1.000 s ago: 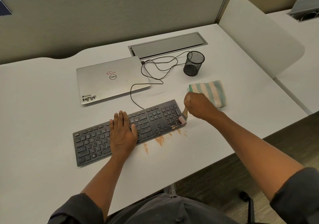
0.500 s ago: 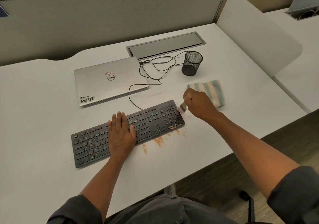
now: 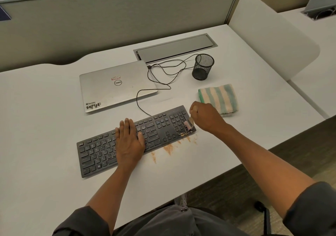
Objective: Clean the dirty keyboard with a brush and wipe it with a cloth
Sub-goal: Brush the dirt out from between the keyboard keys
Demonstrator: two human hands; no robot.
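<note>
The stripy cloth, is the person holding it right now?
No, the striped cloth lies on the desk while the right hand grips the brush.

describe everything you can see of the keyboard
The keyboard is a flat, dark grey full-size board, plastic by its look, lying at a slant on the white desk. Its thin black cable runs from the back edge. The left hand rests flat on its middle. The right hand holds a brush at its right end, where orange-brown dust remains.
</note>
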